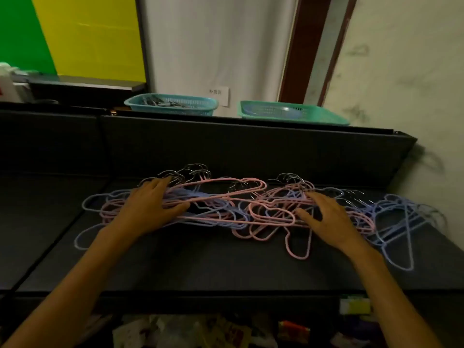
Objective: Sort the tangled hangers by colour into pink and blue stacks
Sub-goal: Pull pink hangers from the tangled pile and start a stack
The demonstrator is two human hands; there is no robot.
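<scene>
Tangled heap of pink and blue wire hangers [241, 209] lies across the dark grey surface [200, 267]. Left hand [148, 207] and right hand [329, 217] rest flat on the heap, fingers spread, pinching nothing. Two green plastic baskets [173, 104] sit on the ledge behind.

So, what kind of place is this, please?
Probably a shop or stockroom: a dark display shelf holding tangled hangers, plastic baskets along the top, and packaged goods on the shelf below.

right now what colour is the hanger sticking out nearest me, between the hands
Pink: the hanger loop nearest you is pink, seen in the head view.
</scene>
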